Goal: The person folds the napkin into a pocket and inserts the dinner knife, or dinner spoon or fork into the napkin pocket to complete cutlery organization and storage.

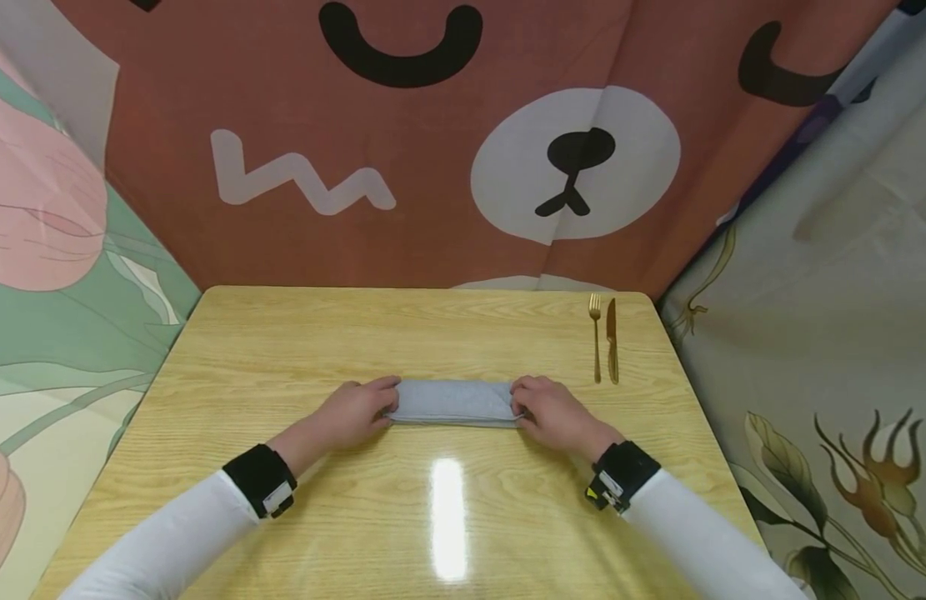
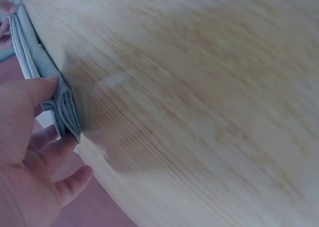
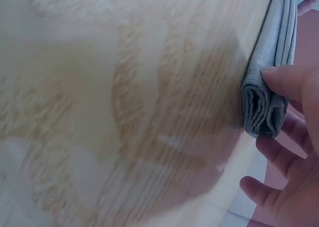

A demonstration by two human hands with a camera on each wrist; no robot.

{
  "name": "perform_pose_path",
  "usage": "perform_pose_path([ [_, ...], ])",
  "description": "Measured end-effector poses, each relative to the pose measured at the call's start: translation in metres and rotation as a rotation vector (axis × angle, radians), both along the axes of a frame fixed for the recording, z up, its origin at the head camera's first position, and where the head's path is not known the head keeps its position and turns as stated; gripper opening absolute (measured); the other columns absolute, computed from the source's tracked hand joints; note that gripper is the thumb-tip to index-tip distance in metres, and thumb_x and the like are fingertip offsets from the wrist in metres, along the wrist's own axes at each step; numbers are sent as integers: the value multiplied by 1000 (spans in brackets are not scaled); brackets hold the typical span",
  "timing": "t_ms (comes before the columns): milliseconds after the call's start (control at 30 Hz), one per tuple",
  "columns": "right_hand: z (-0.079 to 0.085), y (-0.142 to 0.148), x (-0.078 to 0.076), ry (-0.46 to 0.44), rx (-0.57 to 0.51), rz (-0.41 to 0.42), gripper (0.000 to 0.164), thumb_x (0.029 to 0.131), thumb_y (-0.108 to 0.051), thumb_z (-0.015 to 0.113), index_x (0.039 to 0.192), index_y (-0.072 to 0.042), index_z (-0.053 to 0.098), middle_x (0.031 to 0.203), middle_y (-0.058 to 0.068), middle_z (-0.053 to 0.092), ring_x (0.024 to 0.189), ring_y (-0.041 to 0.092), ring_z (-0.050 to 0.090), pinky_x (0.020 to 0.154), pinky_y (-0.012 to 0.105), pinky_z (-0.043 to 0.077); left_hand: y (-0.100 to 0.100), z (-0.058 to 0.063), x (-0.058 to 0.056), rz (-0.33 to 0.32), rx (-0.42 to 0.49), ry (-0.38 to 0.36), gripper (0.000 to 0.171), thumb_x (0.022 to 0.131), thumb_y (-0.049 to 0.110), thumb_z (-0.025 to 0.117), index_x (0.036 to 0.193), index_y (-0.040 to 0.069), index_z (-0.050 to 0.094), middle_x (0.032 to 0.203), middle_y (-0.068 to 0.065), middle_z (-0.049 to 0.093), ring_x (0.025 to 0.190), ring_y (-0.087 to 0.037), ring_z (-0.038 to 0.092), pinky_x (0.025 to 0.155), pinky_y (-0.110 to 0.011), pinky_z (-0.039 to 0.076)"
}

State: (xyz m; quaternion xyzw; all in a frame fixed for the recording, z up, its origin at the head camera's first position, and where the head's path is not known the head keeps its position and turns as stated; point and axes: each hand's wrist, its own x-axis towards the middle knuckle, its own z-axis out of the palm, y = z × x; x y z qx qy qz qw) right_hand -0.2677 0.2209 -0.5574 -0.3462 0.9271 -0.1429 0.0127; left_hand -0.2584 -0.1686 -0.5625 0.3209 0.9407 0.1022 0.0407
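A grey-blue cloth napkin (image 1: 455,402), folded into a narrow strip of several layers, lies crosswise on the wooden table. Its left end is pinched by my left hand (image 1: 361,411), thumb on the near side and fingers beyond. My right hand (image 1: 556,414) grips the other end in the same way. In the right wrist view the napkin's end (image 3: 261,107) shows rolled layers between thumb and fingers. The left wrist view has the folded edges of the napkin (image 2: 62,100) held between the thumb and fingers of the left hand (image 2: 30,137).
A gold fork (image 1: 596,333) and a gold knife (image 1: 612,342) lie side by side at the table's back right. The wooden table (image 1: 320,325) meets a brown printed curtain (image 1: 425,250) behind it. Patterned cloths hang on both sides.
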Motion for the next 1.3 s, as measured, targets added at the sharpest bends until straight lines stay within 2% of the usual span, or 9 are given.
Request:
perform_pose_path([
  [133, -4, 2, 1, 63, 23, 28, 20, 90, -18, 78, 81, -23, 61, 127, 1, 67, 119, 24, 65, 102, 43, 54, 0, 2, 3, -61, -57, 87, 13, 96, 30, 73, 98, 23, 62, 150, -13, 59, 112, -24, 73, 90, -57, 55],
  [367, -8, 6, 4, 125, 19, 71, 15, 91, -19, 78, 81, -21, 68, 128, 6, 69, 122, 27, 66, 104, 45, 54, 0, 4, 5, -92, -80, 178, 10, 96, 31, 74, 102, 25, 67, 146, -11, 62, 119, -28, 67, 90, -48, 52],
  [667, -6, 7, 6, 187, 70, 115, 8, 90, -20, 77, 83, -18, 77, 128, 9, 70, 119, 28, 67, 101, 47, 54, -6, -2, 2, -140, -100, 235, 8, 99, 33, 69, 101, 26, 69, 150, -8, 58, 120, -27, 62, 91, -45, 48],
  [900, -9, 8, 9, 235, 72, 92, 10, 89, -23, 74, 79, -20, 76, 130, 5, 70, 122, 27, 61, 105, 50, 47, -9, -6, 6, -155, -91, 251, 9, 100, 33, 67, 96, 25, 66, 151, -7, 57, 124, -27, 62, 90, -46, 49],
  [1033, -15, 14, 10, 181, 37, 59, 10, 92, -27, 73, 86, -22, 79, 137, 3, 69, 132, 30, 58, 109, 55, 44, -11, -7, 9, -149, -64, 252, 9, 100, 28, 68, 92, 24, 65, 150, -6, 59, 126, -27, 62, 90, -46, 49],
  [1200, -19, 23, 13, -23, -125, 0, 12, 94, -26, 73, 103, -21, 80, 144, 3, 64, 142, 42, 51, 114, 65, 38, -13, -7, 12, -124, -36, 244, 7, 99, 27, 69, 93, 25, 67, 149, -5, 60, 125, -26, 63, 90, -45, 50],
  [1300, -19, 25, 14, -116, -205, -19, 13, 95, -24, 74, 105, -17, 77, 146, 5, 62, 143, 47, 47, 117, 66, 34, -14, -7, 13, -113, -34, 227, 7, 99, 28, 69, 93, 25, 66, 149, -4, 60, 125, -25, 63, 91, -46, 50],
])
